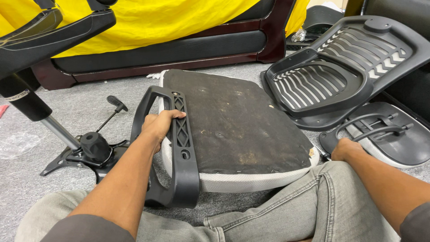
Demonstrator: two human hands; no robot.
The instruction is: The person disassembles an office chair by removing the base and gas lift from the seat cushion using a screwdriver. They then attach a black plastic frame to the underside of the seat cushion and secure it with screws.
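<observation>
I see a grey carpeted floor (89, 96) running under everything, with a yellow cloth (179, 18) draped over a dark sofa base (165, 54) at the far side. In the middle lies an upturned office-chair seat (237, 130), its dark fabric underside facing up and its grey mesh edge resting against my jeans-clad legs (313, 206). To the right of it sits a black slotted plastic backrest frame (340, 71), lying over other black chair parts (389, 134). At the left, a chair mechanism with a chrome gas cylinder (60, 132) and a round black knob (94, 145) rests on the floor.

A black armrest (181, 143) stands along the seat's left edge. My left hand (159, 125) is wrapped around its upper loop, fingers closed over the bar. My right hand (345, 149) rests by the seat's right corner; I cannot tell whether it is holding anything, as the fingers are hidden.
</observation>
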